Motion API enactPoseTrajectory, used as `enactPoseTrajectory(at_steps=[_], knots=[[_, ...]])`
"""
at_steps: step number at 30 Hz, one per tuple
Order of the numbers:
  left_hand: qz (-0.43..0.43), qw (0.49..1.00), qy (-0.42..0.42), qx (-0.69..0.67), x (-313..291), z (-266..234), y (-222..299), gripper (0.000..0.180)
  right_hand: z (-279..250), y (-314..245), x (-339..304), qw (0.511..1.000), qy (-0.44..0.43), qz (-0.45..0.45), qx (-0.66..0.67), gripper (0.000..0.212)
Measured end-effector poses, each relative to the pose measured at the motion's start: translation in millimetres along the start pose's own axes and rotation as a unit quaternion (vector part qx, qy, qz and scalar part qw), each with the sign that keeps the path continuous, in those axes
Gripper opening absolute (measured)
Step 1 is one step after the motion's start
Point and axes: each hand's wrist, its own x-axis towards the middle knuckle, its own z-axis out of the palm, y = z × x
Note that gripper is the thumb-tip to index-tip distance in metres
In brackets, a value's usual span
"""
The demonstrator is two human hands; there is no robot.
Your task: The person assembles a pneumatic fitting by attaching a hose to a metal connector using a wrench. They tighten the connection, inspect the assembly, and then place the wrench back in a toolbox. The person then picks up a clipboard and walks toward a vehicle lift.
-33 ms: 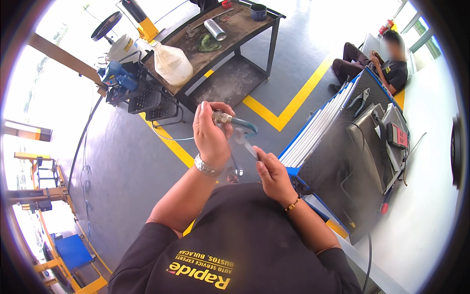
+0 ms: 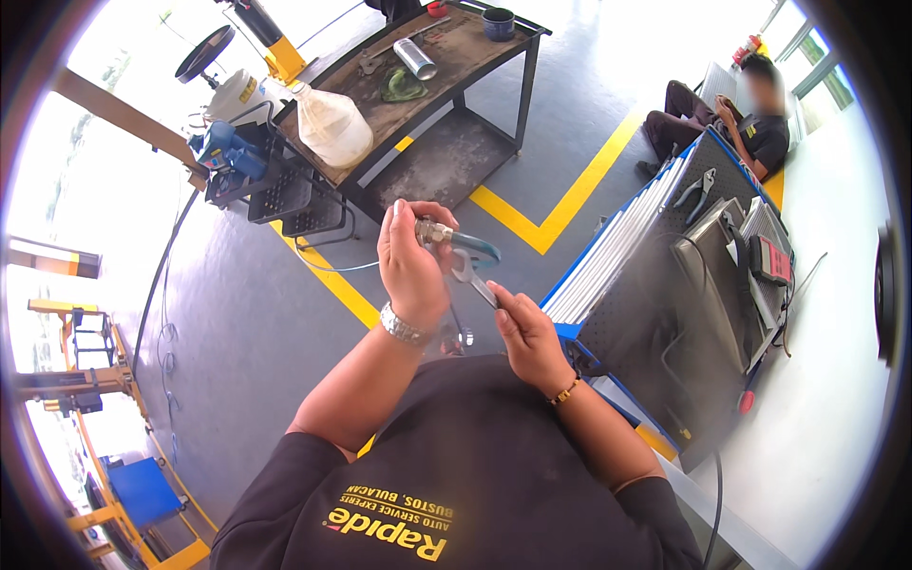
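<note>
Raised in front of my chest, my left hand is closed around a metal hose fitting. From the fitting a short, clear blue-green hose curves to the right and down. My right hand, lower and to the right, grips the handle of a silver wrench. The wrench's head lies just below the hose, close to my left fingers; whether it touches the fitting I cannot tell. A small shiny metal part shows lower down between my forearms, too small to make out.
Ahead stands a dark metal cart with a cloudy plastic jug, a spray can and a green cloth. A blue-edged tool panel with pliers is at right. Beyond it a person sits.
The wrench's head has shifted slightly and shows more sharply, just under the hose. Both hands keep nearly the same place and grip.
</note>
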Motion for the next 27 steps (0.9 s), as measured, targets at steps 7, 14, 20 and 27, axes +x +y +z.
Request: enactPoseTrajectory(at_steps=[7,14,20,27], knots=[[-0.039,0.997,-0.061,0.006,-4,4,0,0.043,5,4,19,0.997,0.059,-0.05,0.013,0.035],[-0.044,0.996,-0.073,-0.002,-7,4,-1,0.045,10,4,15,0.993,0.048,-0.006,0.104,0.029],[-0.051,0.993,-0.099,-0.048,7,-1,15,0.041,24,15,0,0.971,0.011,0.054,0.231,0.029],[-0.045,0.99,-0.129,0.017,1,5,21,0.045,17,16,11,0.991,0.052,-0.097,0.07,0.044]])
